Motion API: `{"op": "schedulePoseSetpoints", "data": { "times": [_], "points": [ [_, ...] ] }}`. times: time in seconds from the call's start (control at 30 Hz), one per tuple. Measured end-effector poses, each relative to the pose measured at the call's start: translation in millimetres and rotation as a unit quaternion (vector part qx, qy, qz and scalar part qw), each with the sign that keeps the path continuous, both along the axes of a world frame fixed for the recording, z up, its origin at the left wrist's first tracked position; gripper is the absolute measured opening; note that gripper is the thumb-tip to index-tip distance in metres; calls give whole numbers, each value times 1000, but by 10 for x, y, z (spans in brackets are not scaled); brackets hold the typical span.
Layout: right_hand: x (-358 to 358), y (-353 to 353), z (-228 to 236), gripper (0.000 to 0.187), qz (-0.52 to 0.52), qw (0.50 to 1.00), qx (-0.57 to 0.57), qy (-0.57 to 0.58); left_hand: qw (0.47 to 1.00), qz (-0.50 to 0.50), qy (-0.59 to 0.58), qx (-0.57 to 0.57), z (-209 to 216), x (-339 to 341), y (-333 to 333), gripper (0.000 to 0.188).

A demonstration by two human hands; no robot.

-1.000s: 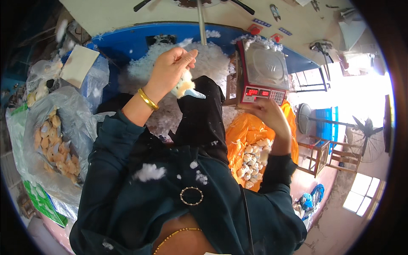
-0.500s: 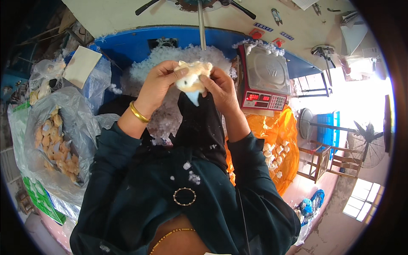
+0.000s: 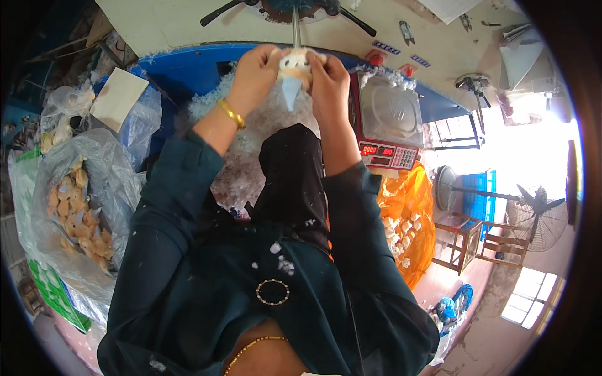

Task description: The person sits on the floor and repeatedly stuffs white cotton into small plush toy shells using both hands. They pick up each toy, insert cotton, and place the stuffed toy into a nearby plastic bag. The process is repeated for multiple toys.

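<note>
Between both hands is a small plush toy point(image 3: 295, 66), tan and white with dark eyes and a pale blue flap hanging below it. My left hand point(image 3: 256, 76) pinches its left side, and my right hand point(image 3: 327, 76) pinches the right side. The toy is at the near end of a thin metal tube point(image 3: 296, 28) that sticks out from a machine at the far edge; whether the tube goes inside the toy is hidden. Loose white stuffing fluff point(image 3: 244, 160) lies beneath my hands.
A clear plastic bag point(image 3: 116, 169) of tan plush pieces point(image 3: 78, 207) sits at left. On the right are a red weighing scale point(image 3: 390, 116) and an orange bag point(image 3: 417, 241) holding white pieces. Blue panelling point(image 3: 182, 66) borders the stuffing. Farther right stand a fan point(image 3: 536, 213) and wooden chairs point(image 3: 461, 241).
Both hands have moved forward, away from my body, carrying the plush toy up to the metal tube. The toy's face is now turned more toward me.
</note>
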State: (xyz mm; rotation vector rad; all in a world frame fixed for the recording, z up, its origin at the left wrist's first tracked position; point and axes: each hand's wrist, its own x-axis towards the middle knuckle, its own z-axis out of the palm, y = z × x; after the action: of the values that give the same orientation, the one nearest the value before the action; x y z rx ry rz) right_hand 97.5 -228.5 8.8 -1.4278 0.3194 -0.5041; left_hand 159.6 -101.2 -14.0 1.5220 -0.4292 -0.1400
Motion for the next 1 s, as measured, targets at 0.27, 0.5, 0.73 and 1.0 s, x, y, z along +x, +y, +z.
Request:
{"op": "schedulePoseSetpoints", "data": {
  "times": [0.27, 0.5, 0.73, 1.0],
  "points": [
    [619, -102, -41, 20, -23, 998, 54, -33, 999, 22, 23, -36, -15, 455, -205, 26],
    [98, -49, -32, 16, 31, 995, 82, -36, 997, 18, -68, 29, 43, 91, 71, 23],
    [-54, -291, -91, 14, 103, 973, 206, -32, 977, 56, -200, 48, 136, -161, 62, 17],
    [-196, 65, 17, 11, 51, 979, 195, -26, 958, 60, -264, 94, 146, -2, 194, 13]
  ]
}}
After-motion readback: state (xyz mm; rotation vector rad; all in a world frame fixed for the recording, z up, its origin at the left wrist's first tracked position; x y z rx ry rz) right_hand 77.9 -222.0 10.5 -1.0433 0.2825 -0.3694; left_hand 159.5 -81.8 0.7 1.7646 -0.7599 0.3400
